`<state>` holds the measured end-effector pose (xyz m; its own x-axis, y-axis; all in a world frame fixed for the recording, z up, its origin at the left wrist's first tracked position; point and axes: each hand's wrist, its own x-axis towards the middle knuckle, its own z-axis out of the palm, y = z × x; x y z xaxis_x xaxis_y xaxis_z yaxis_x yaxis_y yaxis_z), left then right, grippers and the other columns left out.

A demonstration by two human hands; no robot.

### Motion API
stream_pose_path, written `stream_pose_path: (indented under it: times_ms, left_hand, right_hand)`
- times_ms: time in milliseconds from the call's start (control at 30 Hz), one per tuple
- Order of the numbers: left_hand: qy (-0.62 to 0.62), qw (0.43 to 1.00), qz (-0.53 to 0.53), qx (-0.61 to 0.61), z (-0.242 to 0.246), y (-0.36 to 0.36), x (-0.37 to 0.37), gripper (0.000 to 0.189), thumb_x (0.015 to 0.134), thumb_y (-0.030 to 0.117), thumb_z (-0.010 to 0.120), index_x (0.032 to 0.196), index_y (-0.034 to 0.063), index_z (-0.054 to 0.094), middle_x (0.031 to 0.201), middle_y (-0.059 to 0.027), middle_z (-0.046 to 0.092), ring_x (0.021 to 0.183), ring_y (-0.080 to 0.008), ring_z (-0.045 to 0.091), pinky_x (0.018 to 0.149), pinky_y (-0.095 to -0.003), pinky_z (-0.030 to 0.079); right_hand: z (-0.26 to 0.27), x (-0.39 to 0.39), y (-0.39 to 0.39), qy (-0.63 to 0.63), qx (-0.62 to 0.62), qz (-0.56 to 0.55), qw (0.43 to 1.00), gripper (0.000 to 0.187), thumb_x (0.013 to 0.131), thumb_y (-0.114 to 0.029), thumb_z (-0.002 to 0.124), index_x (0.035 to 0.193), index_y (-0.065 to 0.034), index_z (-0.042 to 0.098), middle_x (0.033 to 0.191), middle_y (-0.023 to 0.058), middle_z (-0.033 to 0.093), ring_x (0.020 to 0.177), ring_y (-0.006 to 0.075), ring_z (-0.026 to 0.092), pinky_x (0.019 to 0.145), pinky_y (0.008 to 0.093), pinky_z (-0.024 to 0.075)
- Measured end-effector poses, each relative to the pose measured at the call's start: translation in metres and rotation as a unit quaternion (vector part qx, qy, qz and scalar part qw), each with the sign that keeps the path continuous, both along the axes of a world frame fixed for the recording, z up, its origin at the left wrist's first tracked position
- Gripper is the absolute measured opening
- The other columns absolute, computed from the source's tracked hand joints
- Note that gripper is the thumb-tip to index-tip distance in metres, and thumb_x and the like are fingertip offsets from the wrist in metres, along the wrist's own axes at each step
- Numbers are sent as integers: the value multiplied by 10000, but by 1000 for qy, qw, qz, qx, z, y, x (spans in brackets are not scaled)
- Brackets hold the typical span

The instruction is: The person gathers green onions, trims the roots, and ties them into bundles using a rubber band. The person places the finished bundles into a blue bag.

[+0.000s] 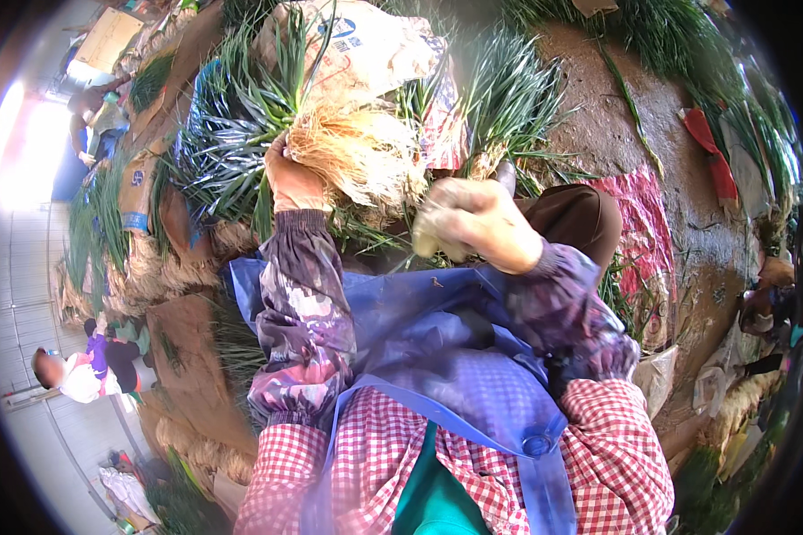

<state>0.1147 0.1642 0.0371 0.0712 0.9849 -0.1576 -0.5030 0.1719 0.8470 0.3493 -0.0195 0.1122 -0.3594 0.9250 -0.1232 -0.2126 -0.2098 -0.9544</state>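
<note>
My left hand is closed around the stem bases of a bunch of grass-like green plants, its fingers partly hidden by the leaves and roots. The pale fibrous roots fan out to the right of that hand, over a heap of more roots. My right hand, blurred, is raised over the blue apron near my knee, its fingers curled; whether they hold anything is unclear. Beyond it stands another bunch of green plants. A printed woven sack lies behind the root heap.
A red woven sack lies on the wet, muddy floor at the right. Piles of rooted plants line the left side. Two people are at the far left. More plants lie at the upper right.
</note>
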Motion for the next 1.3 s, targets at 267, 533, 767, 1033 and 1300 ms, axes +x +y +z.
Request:
stream_pose_path:
  times_ms: [267,533,767,1033,1300]
  left_hand:
    - [-120,992,-17,-32,-2,1,-5,358,937,145,392,1135,-90,576,1096,-190,654,981,-299,642,884,-417,534]
    - [-158,984,-77,-4,-7,-1,-21,445,944,203,325,1196,-82,555,1194,-207,613,1100,-309,596,981,-416,474]
    - [-143,982,-89,86,-19,-12,-39,383,972,152,338,1163,-83,571,1141,-189,644,1015,-306,639,913,-415,518]
    - [109,979,-18,171,-43,-10,-48,361,963,190,407,1173,-44,583,1124,-160,654,1007,-276,640,903,-402,515]
    - [-179,984,-19,9,-45,-40,-40,348,900,275,481,1059,8,637,1038,-131,679,987,-283,638,928,-415,492]
  right_hand:
    - [-75,-2,10,-538,252,-77,801,411,781,-478,705,925,-94,681,673,113,630,655,264,658,629,375,508]
    - [8,-22,33,-222,218,-78,947,157,848,-182,679,911,-39,664,738,109,617,669,232,599,620,352,483]
    - [-82,28,-8,-633,259,190,705,202,807,-241,655,823,-40,666,686,118,640,620,269,642,580,376,492]
    - [-40,-64,63,-417,462,-227,749,226,768,-298,733,813,-112,613,588,87,531,517,286,554,512,402,449]
    - [-75,-6,11,-369,346,109,856,72,769,-107,606,823,-109,655,714,91,608,697,298,625,639,413,513]
